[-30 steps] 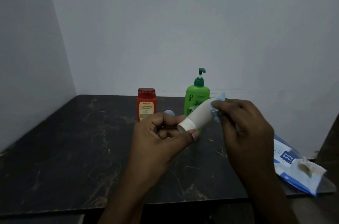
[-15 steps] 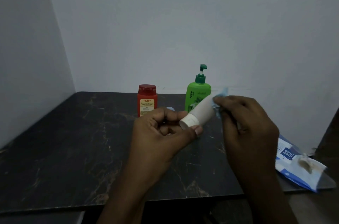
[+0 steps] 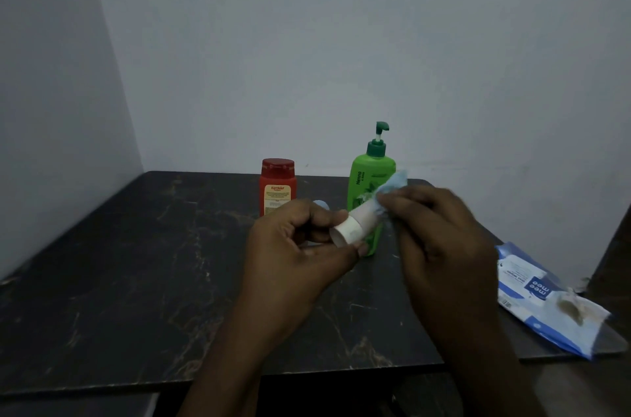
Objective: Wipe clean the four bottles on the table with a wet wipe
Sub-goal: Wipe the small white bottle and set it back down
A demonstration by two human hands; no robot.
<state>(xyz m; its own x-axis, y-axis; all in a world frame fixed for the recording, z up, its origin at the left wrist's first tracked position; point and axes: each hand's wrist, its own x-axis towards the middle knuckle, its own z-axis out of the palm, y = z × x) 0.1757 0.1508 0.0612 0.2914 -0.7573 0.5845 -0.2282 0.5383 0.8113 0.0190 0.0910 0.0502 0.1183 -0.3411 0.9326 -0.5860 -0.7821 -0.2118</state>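
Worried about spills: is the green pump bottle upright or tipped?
Upright: the green pump bottle stands on its base on the table, pump head at top.

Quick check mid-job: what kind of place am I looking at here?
Probably a plain room at home: a dark marbled table set against bare walls, with toiletries like the green pump bottle and a wet wipe pack.

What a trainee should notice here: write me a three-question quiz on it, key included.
1. True or false: the left hand holds the white bottle off the table.
2. The right hand presses the wet wipe against: A the white bottle, B the red bottle, C the green pump bottle.
3. Fill in: the wet-wipe pack lies at the table's ____ edge.
Key: 1 true; 2 A; 3 right.
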